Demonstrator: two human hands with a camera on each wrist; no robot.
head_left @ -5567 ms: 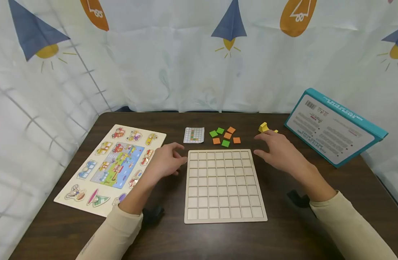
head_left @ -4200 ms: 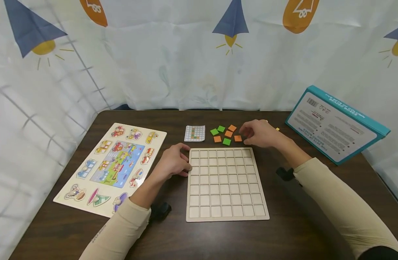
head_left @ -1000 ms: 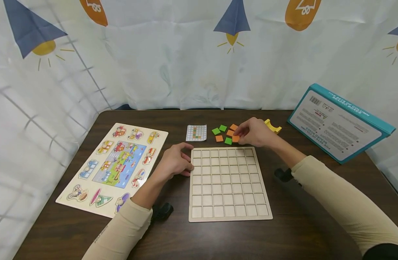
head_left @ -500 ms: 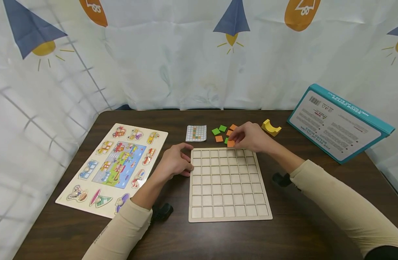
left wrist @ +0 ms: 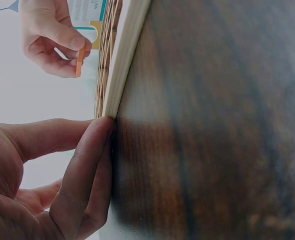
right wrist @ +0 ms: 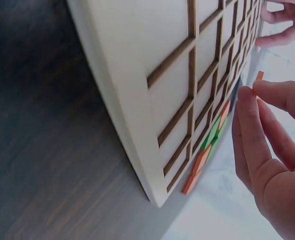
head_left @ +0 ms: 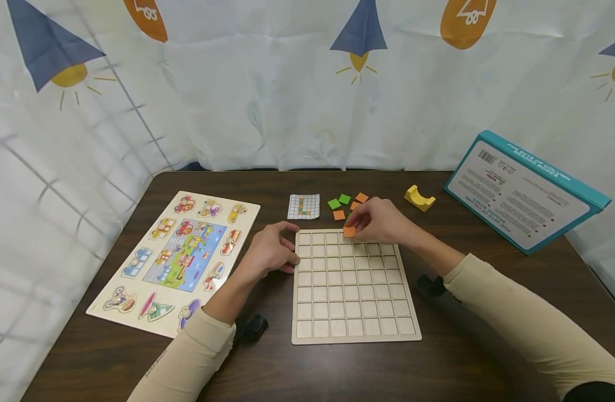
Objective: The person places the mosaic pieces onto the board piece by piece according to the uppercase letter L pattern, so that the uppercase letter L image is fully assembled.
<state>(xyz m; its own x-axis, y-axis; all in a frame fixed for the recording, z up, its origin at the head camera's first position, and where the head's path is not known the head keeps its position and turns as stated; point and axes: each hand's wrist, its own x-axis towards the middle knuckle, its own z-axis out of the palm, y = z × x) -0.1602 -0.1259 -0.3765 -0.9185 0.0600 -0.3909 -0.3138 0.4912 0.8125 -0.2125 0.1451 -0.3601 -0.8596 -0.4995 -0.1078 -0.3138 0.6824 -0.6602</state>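
My right hand (head_left: 380, 222) pinches an orange square tile (head_left: 349, 231) between thumb and fingers, over the far row of a pale wooden grid board (head_left: 355, 339). In the right wrist view only a thin orange edge of that tile (right wrist: 260, 75) shows above the fingertips. My left hand (head_left: 271, 248) holds the board's left edge; in the left wrist view thumb and fingertips meet at its side (left wrist: 118, 80). Behind the board lie loose tiles, among them a green tile (head_left: 334, 204) and an orange tile (head_left: 339, 215); the right hand partly covers some.
A small printed grid card (head_left: 303, 206) lies beyond the board, left of the tiles. A picture puzzle board (head_left: 106, 298) is at the left. Back right are a yellow curved block (head_left: 419, 199) and a teal-edged box (head_left: 523, 192) standing tilted.
My right hand has taken the orange tile from the right of the loose tiles and brought it left and nearer, over the grid board's far row. The left hand stays at the board's edge.
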